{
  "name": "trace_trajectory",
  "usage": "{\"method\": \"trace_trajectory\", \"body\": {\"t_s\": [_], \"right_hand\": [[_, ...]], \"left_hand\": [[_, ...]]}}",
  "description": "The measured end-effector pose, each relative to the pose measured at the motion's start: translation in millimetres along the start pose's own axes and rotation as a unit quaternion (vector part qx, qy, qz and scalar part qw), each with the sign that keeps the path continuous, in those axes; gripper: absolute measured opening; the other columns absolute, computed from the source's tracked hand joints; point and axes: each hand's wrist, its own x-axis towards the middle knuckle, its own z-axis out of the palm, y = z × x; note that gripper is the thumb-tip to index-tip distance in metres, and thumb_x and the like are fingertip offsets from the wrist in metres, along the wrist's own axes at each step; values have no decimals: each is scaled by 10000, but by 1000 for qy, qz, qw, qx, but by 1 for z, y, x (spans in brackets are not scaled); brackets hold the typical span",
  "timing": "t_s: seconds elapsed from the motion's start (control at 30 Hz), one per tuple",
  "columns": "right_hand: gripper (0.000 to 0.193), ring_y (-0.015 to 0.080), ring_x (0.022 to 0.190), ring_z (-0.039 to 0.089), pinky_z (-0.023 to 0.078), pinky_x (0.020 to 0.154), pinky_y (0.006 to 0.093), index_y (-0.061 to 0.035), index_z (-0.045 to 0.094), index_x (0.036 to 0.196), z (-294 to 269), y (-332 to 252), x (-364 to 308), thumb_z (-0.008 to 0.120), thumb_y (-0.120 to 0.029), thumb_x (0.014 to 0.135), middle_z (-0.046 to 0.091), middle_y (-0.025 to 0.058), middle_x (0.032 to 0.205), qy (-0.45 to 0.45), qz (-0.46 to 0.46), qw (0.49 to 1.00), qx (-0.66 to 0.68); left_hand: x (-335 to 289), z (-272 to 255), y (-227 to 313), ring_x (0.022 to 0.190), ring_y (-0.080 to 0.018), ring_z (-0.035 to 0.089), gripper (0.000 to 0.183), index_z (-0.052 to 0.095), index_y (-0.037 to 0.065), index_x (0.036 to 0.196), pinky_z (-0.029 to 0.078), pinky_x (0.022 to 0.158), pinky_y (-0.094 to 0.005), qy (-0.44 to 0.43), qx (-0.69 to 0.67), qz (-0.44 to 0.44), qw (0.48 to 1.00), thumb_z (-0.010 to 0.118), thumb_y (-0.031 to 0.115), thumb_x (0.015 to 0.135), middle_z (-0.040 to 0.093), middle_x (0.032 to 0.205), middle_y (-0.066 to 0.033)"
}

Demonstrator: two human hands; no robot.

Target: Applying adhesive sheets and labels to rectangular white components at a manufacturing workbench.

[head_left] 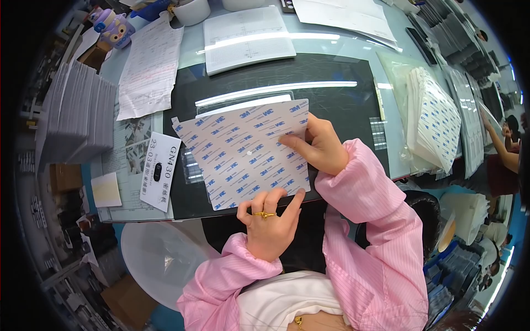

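A white adhesive sheet (237, 149) printed with small blue marks lies tilted on a black mat (337, 105). My left hand (269, 220), wearing a gold ring, pinches the sheet's near edge with thumb and fingers. My right hand (317, 146) presses flat fingers on the sheet's right part. Both arms are in pink sleeves. A clear plastic sheet (243, 99) peeks out from under the far edge.
A stack of similar sheets in a clear bag (433, 121) lies at the right. A tall pile of grey-white sheets (77, 113) stands at the left. An open notebook (245, 38), a paper form (149, 69) and a white label card (160, 171) lie nearby. Another person's arm (499, 146) shows far right.
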Motion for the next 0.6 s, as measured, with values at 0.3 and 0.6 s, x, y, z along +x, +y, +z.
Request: {"method": "trace_trajectory", "body": {"t_s": [0.3,0.6], "right_hand": [[213,122,907,644,524,795,269,38,604,1086,1,1,-7,653,31,878,698,91,1003,32,40,998,30],[250,176,954,666,541,840,298,42,556,1144,5,-2,-2,628,29,904,682,129,1072,0,42,998,56]], "left_hand": [[7,-18,-29,1204,-207,460,460,653,192,1189,269,981,-457,10,-27,9,1000,756,276,748,541,1218,-14],[-38,-107,-206,1435,-357,293,880,440,79,1439,198,1175,-506,-66,95,-184,976,778,476,731,378,1523,-161]]}}
